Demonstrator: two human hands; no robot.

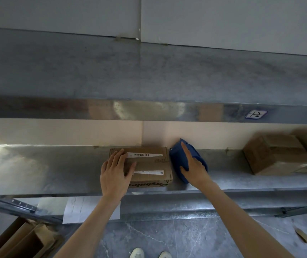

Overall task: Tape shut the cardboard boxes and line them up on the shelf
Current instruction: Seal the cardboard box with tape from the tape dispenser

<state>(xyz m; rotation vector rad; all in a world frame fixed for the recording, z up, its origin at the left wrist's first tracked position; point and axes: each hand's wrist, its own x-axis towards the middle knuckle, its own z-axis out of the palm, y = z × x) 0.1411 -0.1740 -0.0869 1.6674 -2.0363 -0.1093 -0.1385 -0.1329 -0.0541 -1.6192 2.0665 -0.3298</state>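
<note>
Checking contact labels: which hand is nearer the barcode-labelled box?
Left. The left hand rests flat on the box; the right hand grips the blue tape dispenser beside it.

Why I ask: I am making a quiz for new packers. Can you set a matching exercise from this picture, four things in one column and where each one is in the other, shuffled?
Things:
1. brown cardboard box with a white barcode label
2. blue plastic tape dispenser
3. white paper sheet
4. plain brown cardboard box

Places:
A. below the front edge of the metal shelf
B. far right on the shelf
C. gripped by the right hand
D. under the flat left hand

Pairs: 1-D, 2-C, 3-A, 4-B.
</note>
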